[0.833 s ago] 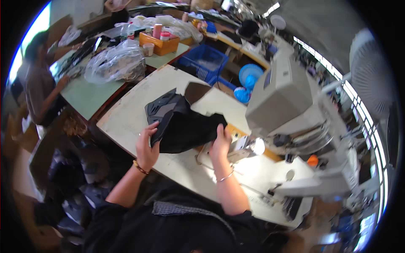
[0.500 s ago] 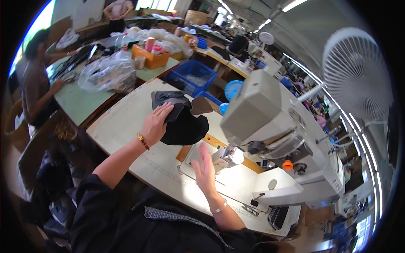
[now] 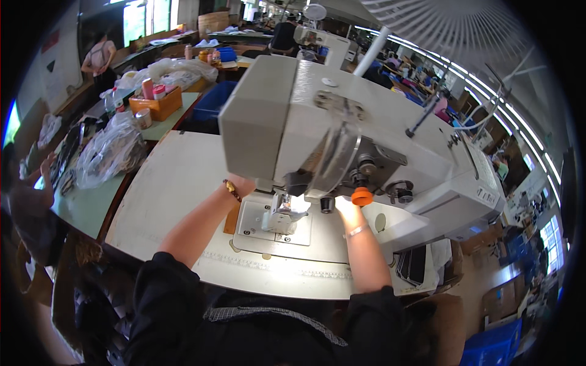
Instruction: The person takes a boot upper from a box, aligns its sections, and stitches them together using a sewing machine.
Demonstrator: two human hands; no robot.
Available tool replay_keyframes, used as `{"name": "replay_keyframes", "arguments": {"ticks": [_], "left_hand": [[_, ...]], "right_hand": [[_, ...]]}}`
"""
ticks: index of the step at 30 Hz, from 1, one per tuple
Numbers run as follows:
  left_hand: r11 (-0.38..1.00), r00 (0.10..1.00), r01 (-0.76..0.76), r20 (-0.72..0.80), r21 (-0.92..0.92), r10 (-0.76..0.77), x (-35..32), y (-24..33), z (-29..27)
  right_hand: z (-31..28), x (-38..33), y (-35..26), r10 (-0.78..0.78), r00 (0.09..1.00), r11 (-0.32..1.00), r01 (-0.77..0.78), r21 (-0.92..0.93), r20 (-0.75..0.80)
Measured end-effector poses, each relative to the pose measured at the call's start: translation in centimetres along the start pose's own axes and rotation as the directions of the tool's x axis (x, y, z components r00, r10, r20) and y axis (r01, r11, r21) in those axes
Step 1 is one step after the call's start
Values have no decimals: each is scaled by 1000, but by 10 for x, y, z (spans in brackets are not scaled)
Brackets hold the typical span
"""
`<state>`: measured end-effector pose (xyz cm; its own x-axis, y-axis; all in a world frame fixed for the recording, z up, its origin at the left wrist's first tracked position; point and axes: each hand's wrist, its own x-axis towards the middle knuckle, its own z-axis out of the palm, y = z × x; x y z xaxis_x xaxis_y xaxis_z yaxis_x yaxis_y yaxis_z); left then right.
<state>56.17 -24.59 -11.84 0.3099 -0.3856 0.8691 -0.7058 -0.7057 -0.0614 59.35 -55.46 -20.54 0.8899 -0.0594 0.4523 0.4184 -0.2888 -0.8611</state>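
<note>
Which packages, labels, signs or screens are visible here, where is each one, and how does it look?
Clear plastic bags: crumpled, shiny, on the green table at left.
Orange box: rectangular, behind the bags, holding small pink and white containers.
Blue crate: open, beyond the white table.
Label: small, pale with dark marks, on the sewing machine's right end.
Screens: none visible.

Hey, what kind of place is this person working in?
Most likely a garment or sewing workshop: a large white industrial sewing machine sits on a pale work table, with more long tables and other workers behind.
</note>
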Motion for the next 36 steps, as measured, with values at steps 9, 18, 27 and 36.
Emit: {"name": "replay_keyframes", "arguments": {"ticks": [9,18,27,36], "left_hand": [[992,999,-48,9,117,47,-53,25,-29],[992,991,-94,108,85,85,-33,76,-89],[997,989,-43,147,68,32,-27,89,-99],[998,957,-3,288,68,-17,-24,133,-131]], "right_hand": [[57,42,-54,380,919,802,-384,458,104],[18,-20,-71,551,738,363,-632,685,389],[21,-25,-113,486,548,-139,-721,679,680],[-9,-30,-60,254,390,-326,-827,458,885]]}}
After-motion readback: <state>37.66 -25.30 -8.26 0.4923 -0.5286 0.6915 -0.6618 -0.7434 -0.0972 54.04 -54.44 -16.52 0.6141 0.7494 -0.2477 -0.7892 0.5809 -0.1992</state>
